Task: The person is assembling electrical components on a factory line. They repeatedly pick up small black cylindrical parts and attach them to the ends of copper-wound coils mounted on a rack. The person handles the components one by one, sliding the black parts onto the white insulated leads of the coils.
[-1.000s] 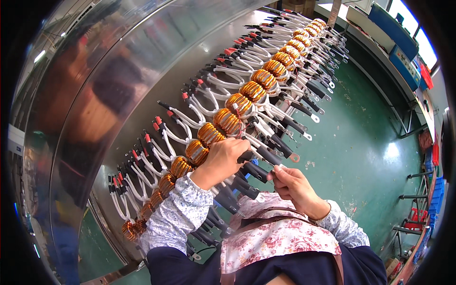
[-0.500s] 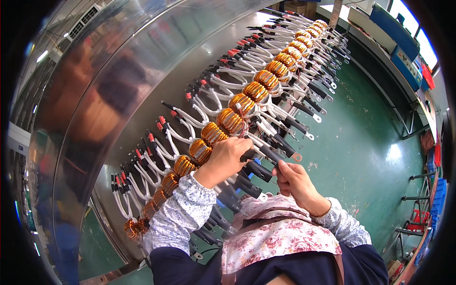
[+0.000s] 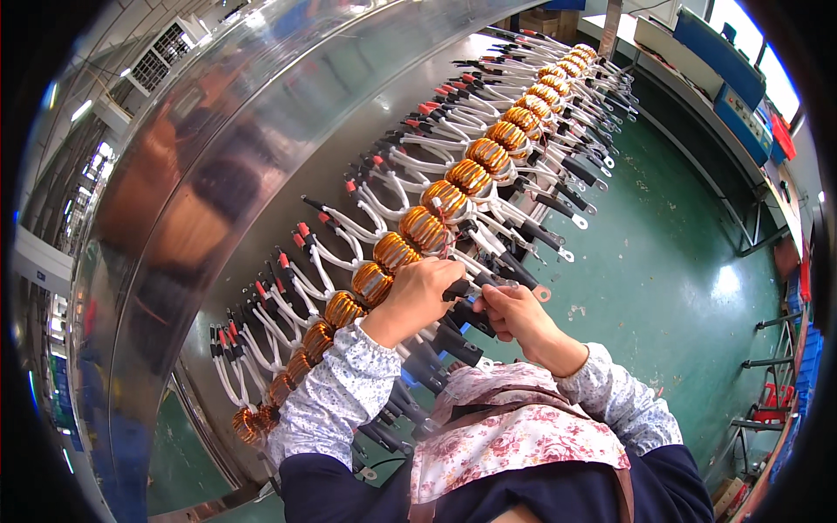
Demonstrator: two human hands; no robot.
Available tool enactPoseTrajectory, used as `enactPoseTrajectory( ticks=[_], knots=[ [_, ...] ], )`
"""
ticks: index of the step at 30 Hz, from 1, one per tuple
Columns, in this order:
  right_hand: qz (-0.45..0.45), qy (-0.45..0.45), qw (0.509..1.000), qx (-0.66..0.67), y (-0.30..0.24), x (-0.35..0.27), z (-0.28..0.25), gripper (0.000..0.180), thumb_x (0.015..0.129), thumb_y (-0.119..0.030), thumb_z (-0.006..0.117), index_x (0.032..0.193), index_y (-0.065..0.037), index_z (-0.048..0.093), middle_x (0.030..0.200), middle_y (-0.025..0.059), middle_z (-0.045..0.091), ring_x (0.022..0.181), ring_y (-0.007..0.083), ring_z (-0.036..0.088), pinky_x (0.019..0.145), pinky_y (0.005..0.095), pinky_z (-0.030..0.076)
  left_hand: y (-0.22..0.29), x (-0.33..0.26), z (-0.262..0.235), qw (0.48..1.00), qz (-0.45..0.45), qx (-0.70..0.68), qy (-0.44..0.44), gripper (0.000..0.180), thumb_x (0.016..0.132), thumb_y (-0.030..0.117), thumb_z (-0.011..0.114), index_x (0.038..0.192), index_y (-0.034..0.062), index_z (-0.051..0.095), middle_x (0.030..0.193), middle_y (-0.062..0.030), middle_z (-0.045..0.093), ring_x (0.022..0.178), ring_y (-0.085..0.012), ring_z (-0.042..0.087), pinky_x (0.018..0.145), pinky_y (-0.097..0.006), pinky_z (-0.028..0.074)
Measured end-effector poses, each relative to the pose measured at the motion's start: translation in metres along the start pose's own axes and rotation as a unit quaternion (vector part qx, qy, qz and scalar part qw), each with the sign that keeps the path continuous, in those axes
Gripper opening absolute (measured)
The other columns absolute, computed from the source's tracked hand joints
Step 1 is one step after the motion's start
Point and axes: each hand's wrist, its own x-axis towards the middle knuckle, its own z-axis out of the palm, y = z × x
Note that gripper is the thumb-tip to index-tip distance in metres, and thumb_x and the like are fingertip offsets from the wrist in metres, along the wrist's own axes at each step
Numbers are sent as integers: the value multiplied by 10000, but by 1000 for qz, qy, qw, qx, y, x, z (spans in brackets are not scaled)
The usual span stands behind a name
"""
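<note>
Both hands are close together mid-row: left hand [image 3: 418,292] grips a copper coil [image 3: 394,253], right hand [image 3: 516,312] pinches its black-sleeved lead [image 3: 514,277]. Coils beyond the hands look dressed; those nearer the person, I'd judge, await handling.
</note>
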Motion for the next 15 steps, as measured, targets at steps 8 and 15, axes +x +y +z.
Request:
enactPoseTrajectory(
  ticks=[8,15],
  knots=[
    [17,37,999,22,-2,-7,6,357,996,-338,432,844,-43,563,553,-95,277,445,38,241,414,229,201,1,-1,0,1000,-13,-6,6,310,605,46,745,857,61,565,801,-89,625,810,-316,607,690,-417,479],
    [24,12,999,-25,-4,0,0,412,976,-364,454,826,-4,587,550,-83,318,444,46,286,404,232,223,2,-2,0,1000,-22,3,5,298,612,49,737,853,65,563,798,-90,624,821,-316,607,698,-419,479]
  ],
)
